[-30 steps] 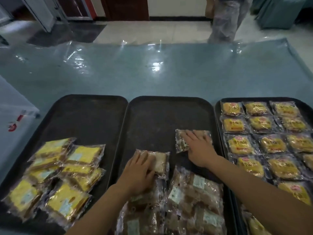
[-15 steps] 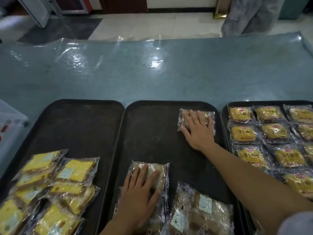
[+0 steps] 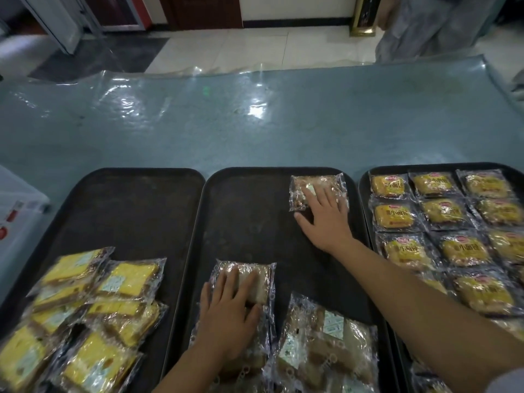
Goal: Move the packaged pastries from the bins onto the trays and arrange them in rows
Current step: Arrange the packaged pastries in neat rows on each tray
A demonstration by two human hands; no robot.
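Observation:
Three black trays lie side by side. On the middle tray (image 3: 249,222), my right hand (image 3: 326,222) lies flat on a brown packaged pastry (image 3: 304,188) at the tray's far right corner. My left hand (image 3: 226,316) presses flat on a second brown pastry packet (image 3: 258,279) near the tray's front left. A loose pile of brown packets (image 3: 326,347) sits at the tray's front. The left tray (image 3: 127,211) holds a heap of yellow pastry packets (image 3: 99,307). The right tray (image 3: 365,177) carries yellow bun packets (image 3: 442,211) in neat rows.
A white bin (image 3: 17,222) stands at the left edge. The teal table (image 3: 255,123) under clear plastic sheeting stretches beyond the trays. A person's legs (image 3: 425,24) show at the far right on the tiled floor.
My right hand has slid its brown packet up to the far right corner of the middle tray. My left hand stays on its packet at the front left.

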